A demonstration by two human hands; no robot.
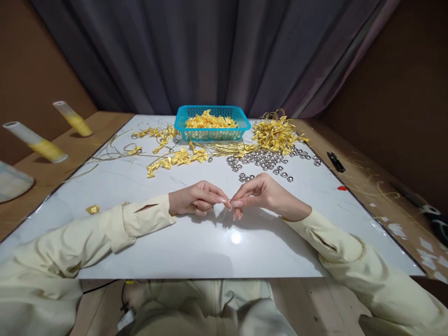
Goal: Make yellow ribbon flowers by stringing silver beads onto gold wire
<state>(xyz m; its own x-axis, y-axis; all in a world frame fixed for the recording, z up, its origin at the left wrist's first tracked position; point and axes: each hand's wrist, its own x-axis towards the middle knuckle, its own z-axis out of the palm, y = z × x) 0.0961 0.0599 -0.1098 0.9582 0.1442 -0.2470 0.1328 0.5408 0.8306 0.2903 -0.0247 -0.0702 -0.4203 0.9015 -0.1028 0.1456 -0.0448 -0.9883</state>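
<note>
Over the front middle of the white tabletop, my left hand (pixel 200 198) and my right hand (pixel 261 195) meet fingertip to fingertip. Both are closed in a pinch. Whatever sits between the fingertips is too small and too covered to make out. Beyond my right hand lie many small silver metal rings (pixel 266 159), loosely scattered. A row of yellow ribbon bows (pixel 180 158) lies past my left hand. Gold cords (pixel 227 149) stretch across the table behind it. One loose yellow ribbon piece (pixel 93 209) rests beside my left sleeve.
A teal plastic basket (pixel 213 134) of yellow bows stands at the back, with a heap of bows on gold cord (pixel 276 133) to its right. Yellow thread cones (pixel 75 120) stand on the left. Black snips (pixel 336 162) and paper scraps (pixel 397 230) lie on the right ledge.
</note>
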